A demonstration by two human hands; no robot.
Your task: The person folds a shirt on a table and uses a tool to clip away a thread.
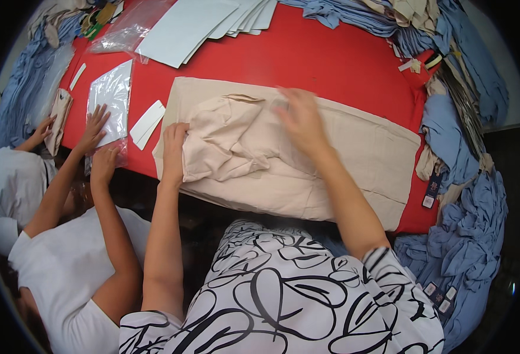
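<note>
A pair of beige trousers (pixel 366 147), as far as its shape shows, lies lengthwise across the red table in front of me. Its left part is folded over into a rumpled heap, while the right stretch lies fairly flat. At the heap's left edge, my left hand (pixel 174 141) has its fingers curled onto the cloth. My right hand (pixel 301 118) is over the middle of the trousers, just right of the heap. Motion smears its fingers, so whether they touch the fabric is unclear.
Pale sheets (pixel 189 29) fan out at the table's back. To my left, a co-worker's hands (pixel 97 127) rest around a clear plastic bag (pixel 111 97), near white card strips (pixel 148 124). Blue garments (pixel 458 236) hang over the right edge; more piles (pixel 18 100) lie far left.
</note>
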